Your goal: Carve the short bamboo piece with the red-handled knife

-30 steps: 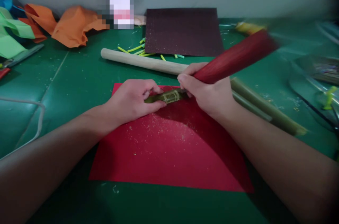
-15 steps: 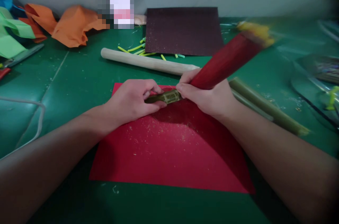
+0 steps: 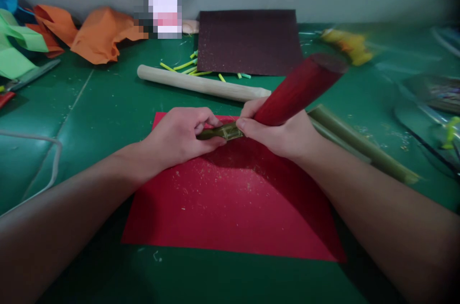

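Observation:
My left hand is closed on the left end of a short green piece, bamboo-like, with pale lines cut into its upper face. In my right hand is a thick red wooden handle that slants up and to the right. Its lower end, the tool's working tip, is hidden by my fingers at the right end of the green piece. Beneath both hands lies a red sheet with fine shavings scattered on it.
Behind my hands a pale wooden stick lies near a dark brown sheet and small yellow-green strips. Green bamboo lengths rest right of my right hand. Orange crumpled paper and a grey cable are at left.
The red handle's top end has dropped and moved slightly left, uncovering more of the yellow thing behind. My right hand has shifted slightly left; my left hand stays put.

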Available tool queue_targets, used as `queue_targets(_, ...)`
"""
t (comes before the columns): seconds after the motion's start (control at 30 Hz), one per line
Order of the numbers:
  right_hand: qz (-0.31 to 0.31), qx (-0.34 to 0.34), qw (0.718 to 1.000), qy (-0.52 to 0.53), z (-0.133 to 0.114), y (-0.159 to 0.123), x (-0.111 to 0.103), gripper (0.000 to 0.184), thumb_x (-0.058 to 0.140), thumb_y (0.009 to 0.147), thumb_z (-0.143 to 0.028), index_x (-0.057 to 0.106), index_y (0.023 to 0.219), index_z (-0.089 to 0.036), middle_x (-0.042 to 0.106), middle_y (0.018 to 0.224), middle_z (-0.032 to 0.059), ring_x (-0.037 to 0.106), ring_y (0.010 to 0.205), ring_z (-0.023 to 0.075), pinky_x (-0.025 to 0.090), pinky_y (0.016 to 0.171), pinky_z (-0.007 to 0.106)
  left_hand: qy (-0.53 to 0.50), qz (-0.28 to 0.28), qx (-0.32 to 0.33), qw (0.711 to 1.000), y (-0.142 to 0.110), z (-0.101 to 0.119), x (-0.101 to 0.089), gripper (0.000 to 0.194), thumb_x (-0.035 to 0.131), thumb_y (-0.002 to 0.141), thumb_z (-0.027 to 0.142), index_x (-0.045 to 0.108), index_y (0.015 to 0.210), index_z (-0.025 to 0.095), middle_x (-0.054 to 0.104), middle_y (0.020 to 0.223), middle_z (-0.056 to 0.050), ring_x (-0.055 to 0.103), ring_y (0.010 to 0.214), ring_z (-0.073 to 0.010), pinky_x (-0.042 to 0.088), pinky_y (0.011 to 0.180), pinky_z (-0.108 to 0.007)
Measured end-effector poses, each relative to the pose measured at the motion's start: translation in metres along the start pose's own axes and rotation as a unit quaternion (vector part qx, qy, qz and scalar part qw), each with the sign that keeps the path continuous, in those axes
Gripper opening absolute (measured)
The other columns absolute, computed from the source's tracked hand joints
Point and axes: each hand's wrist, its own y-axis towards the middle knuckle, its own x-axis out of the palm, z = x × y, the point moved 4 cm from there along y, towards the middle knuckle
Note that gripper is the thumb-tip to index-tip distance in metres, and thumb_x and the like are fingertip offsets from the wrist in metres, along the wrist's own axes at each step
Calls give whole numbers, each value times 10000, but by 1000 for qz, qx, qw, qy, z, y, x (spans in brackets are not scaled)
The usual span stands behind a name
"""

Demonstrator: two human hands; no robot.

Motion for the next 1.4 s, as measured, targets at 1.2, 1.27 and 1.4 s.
queue_targets(1.2, 119, 9, 993, 22, 6, -6, -2, 201, 645, 757, -155, 556, 592, -227, 556, 596, -3, 483, 556, 131, 398, 533, 310, 6, -11, -14, 1000, 2, 2, -2, 221, 730, 786, 376, 714, 871, 173, 387, 539, 69, 397, 520, -96, 300, 520, -261)
queue_targets(1.27, 137, 15, 990, 28, 8, -6, -3, 218, 646, 781, -153, 564, 594, -229, 546, 586, -4, 472, 540, 129, 407, 537, 316, 16, -9, -17, 1000, 1, 2, -2, 241, 732, 785, 395, 718, 879, 173, 387, 540, 70, 390, 516, -92, 300, 519, -256)
queue_targets(1.4, 155, 24, 987, 44, 11, -4, -4, 241, 638, 793, -154, 562, 575, -223, 507, 546, -12, 462, 523, 122, 413, 536, 311, 24, -8, -23, 999, 1, 2, -1, 234, 738, 782, 384, 716, 866, 167, 401, 540, 75, 360, 502, -77, 283, 504, -242)
